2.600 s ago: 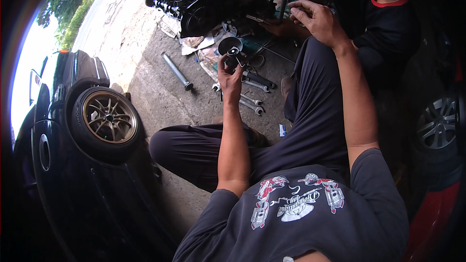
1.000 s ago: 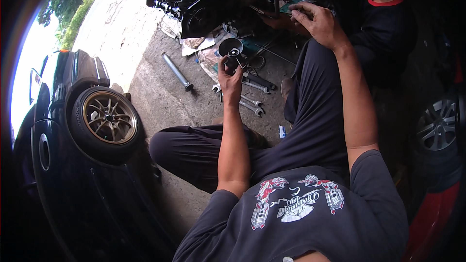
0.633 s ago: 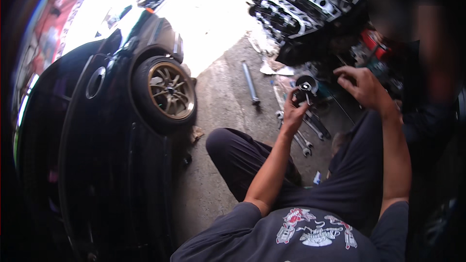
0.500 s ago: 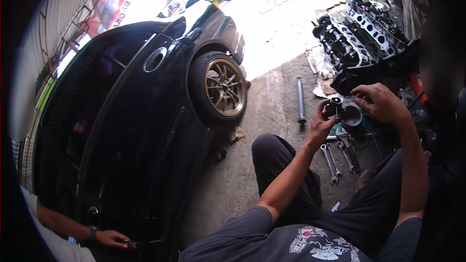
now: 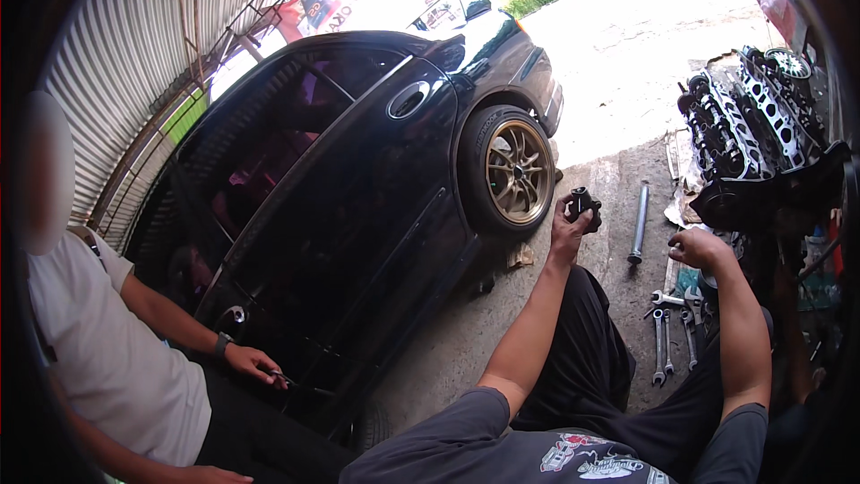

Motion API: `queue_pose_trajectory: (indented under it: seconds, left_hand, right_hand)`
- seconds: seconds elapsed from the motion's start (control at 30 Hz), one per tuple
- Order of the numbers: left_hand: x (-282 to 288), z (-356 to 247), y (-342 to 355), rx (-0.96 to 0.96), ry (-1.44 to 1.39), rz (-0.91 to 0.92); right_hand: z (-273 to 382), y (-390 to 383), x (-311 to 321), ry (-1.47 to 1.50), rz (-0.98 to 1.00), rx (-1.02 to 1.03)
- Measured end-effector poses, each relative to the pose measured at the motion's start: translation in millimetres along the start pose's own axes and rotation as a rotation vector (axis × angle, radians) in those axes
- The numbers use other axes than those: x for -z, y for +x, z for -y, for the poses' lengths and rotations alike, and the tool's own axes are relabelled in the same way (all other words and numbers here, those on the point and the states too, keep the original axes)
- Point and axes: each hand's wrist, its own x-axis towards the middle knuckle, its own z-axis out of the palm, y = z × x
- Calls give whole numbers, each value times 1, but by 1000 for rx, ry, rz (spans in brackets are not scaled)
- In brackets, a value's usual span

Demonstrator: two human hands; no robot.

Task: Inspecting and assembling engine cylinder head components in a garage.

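My left hand (image 5: pixel 564 237) is closed around a small dark metal part (image 5: pixel 584 207) with an opening in its top, raised in front of me near the car's wheel. To the right, my right hand (image 5: pixel 703 249) hovers above the tools, apart from that part. Its fingers are curled together, and whatever may be between them is too small to make out. Between the hands, a long metal tube (image 5: pixel 640 220) stands or lies on the concrete. Several wrenches (image 5: pixel 661 345) lie below my right hand, close to my knees.
A dark car (image 5: pixel 358 215) with a bronze-spoked wheel (image 5: pixel 518 172) fills the left side. Engine parts (image 5: pixel 752 116) rest on the ground at the right. A co-worker in a white shirt (image 5: pixel 116 350) sits or stands at the far left, one hand (image 5: pixel 255 364) beside the car door.
The view has swung left, showing more of the co-worker. My right hand has drawn away from the dark part, which my left hand still holds, now farther from the engine parts.
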Motion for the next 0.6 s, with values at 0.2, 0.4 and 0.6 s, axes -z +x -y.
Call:
queue_pose_trajectory:
  seconds: [0.2,0.4,0.6]
  left_hand:
    - [18,-8,-7,59,-66,-123]
    - [18,-10,-7,70,-84,-153]
    - [12,-9,-8,47,-81,-96]
  right_hand:
    - [-6,-9,7,-6,-10,-58]
    - [0,-33,18,5,-15,-140]
    - [10,-47,26,-17,-54,-139]
